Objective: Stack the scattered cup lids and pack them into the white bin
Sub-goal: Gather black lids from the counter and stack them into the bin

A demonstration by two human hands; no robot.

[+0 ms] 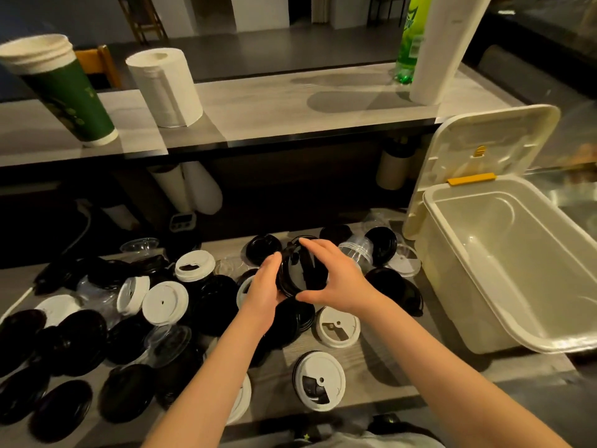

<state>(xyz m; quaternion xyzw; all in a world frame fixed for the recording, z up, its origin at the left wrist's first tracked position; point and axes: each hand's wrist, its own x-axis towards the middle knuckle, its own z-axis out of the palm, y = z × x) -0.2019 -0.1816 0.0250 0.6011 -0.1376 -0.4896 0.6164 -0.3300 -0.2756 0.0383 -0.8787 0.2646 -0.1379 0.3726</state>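
Near edge of desk [387, 367], middle: two white lids [319, 381] lie flat and loose, apart from each other. Near-left corner: loose black lids [80, 334], many overlapping, not sorted.

Centre of desk, lifted off the surface: stack of black lids [302, 273], tilted so that its top faces the person. Left hand [263, 292] cups the stack's left side with fingers curled behind it. Right hand [336, 279] grips it from the right, thumb on the near rim and fingers arched over the far rim.

Judgement on the step: squeeze the rims evenly from both sides so that every lid seats in the next. Add black lids only, since white ones and the clear dome lids [358, 250] just behind the right hand probably will not nest with them. Check that no rim sits proud before carrying.

Right edge of desk: white bin [458, 305], nothing visible inside, hinged cover [484, 147] standing open behind it. Laying the stack on its side against a wall should save room.

Beyond, on the raised counter [290, 105]: green cups [64, 92] at the left end, paper towel roll [164, 88], green bottle [408, 43] towards the right.
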